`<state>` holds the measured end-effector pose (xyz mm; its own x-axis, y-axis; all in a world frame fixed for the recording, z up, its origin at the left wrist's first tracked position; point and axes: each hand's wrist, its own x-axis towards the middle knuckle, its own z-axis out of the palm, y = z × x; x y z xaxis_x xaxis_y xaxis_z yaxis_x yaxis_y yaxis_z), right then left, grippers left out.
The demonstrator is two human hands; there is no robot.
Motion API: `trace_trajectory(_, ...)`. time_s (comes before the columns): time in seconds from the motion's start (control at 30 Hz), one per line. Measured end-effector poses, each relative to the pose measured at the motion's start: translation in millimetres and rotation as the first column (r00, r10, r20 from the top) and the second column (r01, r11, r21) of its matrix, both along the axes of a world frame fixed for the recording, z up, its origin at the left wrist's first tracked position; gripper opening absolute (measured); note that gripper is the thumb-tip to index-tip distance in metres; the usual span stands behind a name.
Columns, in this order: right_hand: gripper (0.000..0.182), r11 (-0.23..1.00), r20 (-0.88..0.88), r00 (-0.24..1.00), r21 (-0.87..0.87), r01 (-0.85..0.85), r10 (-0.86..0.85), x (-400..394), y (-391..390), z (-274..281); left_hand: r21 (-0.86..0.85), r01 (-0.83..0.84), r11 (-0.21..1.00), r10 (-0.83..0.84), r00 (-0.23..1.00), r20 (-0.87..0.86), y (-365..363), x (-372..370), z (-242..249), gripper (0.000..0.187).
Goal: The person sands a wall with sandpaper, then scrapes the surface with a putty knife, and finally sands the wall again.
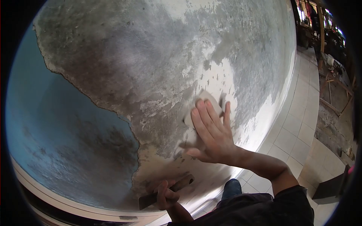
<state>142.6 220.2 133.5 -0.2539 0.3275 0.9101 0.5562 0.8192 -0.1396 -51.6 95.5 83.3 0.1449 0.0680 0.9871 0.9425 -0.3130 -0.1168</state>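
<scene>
My right hand (213,135) presses a pale flat piece (204,96) against the wall (124,64), its fingers lying along the back and its thumb to the lower left. The piece looks like a thin scraper or sanding sheet; I cannot tell which. Around it the grey plaster carries white, patchy filler (217,75). Lower down, my left hand (166,196) is closed round a putty knife (183,183), with the dark blade (147,201) pointing down and left and the handle end up and right, close to the wall.
Blue paint (75,109) with a ragged edge covers the wall's left side. A pale ledge (75,203) runs along the lower left. Tiled floor (290,128) lies to the right, with a dark box-like object (332,186) and a wooden frame (332,96) beyond.
</scene>
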Motion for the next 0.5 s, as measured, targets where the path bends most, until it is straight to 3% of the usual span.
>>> trace_trajectory(0.07, 0.089, 0.994, 0.053, 0.993, 0.000, 0.106, -0.106, 4.7, 4.8, -12.0, 0.010, -0.009, 1.000, 0.010, 0.999, -0.042, 0.8, 4.3, 10.2, 0.035)
trace_trajectory(0.13, 0.090, 0.971, 0.045, 0.971, 0.059, 0.233, -0.235, 10.0, 12.1, 5.8, 0.006, -0.028, 1.000, 0.028, 0.999, 0.022, 0.2, 6.4, 2.0, 0.035)
trace_trajectory(0.27, 0.089, 0.988, -0.042, 0.987, 0.005, 0.156, -0.156, 9.9, 9.1, 38.4, 0.023, -0.041, 0.999, 0.041, 0.999, 0.013, 0.0, 1.5, 0.1, 0.034)
trace_trajectory(0.37, 0.091, 0.985, 0.018, 0.987, -0.054, 0.163, -0.163, 7.4, -0.7, 11.0, 0.028, -0.042, 0.999, 0.043, 0.998, -0.051, 1.7, 5.1, 9.2, 0.034)
trace_trajectory(0.5, 0.092, 0.978, 0.046, 0.978, -0.043, 0.205, -0.203, 9.4, 5.4, 2.0, 0.000, -0.021, 1.000, 0.021, 1.000, 0.021, 1.8, 6.5, 1.1, 0.034)
